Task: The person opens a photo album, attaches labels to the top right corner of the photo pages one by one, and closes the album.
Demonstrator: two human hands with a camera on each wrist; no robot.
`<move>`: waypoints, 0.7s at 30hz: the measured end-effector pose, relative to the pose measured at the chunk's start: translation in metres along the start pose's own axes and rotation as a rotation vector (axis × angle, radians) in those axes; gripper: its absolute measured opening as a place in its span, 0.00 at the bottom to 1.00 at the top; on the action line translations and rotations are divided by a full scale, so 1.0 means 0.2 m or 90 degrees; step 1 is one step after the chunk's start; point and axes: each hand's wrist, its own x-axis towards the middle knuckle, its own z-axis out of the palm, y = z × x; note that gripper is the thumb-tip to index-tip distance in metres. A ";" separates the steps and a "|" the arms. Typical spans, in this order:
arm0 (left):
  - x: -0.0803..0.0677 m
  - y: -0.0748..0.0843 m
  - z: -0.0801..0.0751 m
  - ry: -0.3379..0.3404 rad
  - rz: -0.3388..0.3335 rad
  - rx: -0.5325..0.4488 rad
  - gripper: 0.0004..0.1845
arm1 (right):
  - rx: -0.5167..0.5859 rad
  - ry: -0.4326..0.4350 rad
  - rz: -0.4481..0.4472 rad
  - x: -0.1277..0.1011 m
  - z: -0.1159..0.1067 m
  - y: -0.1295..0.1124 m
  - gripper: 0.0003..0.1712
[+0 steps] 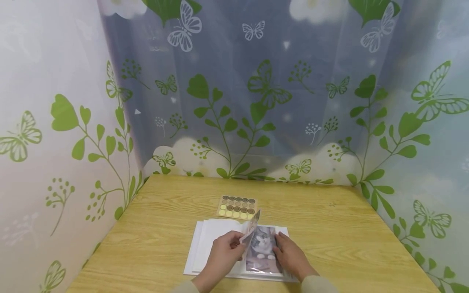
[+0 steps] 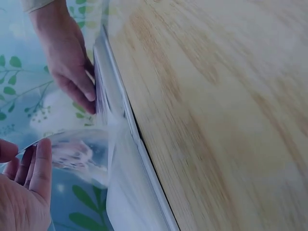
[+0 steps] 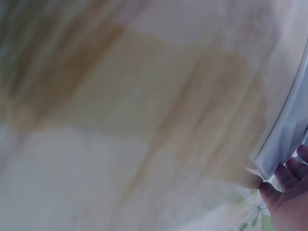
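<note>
Both hands at near edge: left hand pinches clear film peeled off cat photo; right hand presses photo flat, fingers straight. I'd peel slowly, low; sticker sheet beyond.

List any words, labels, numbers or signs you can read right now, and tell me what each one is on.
None can be read in any view.
The cat picture under the clear film: an image only, no lettering visible.
The sheet of round stickers: plain coloured dots; any print is too small to tell.
The white sheets: blank where they show.
The curtain: butterflies and leaves, no text.
Both wrist views are too blurred to read anything.
</note>
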 end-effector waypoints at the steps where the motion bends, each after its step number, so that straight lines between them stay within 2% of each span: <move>1: -0.01 0.00 -0.02 0.002 -0.006 -0.008 0.13 | -0.001 -0.001 0.000 0.00 0.00 0.00 0.25; 9: -0.05 -0.03 -0.16 0.030 -0.065 -0.058 0.25 | -0.003 -0.012 0.017 -0.01 -0.01 0.00 0.25; 14: -0.08 -0.07 -0.22 0.052 -0.092 -0.102 0.23 | -0.007 -0.012 0.032 -0.02 -0.02 0.00 0.25; 21: -0.13 -0.14 -0.27 0.054 -0.127 -0.150 0.20 | -0.011 -0.019 0.047 -0.03 -0.02 0.02 0.26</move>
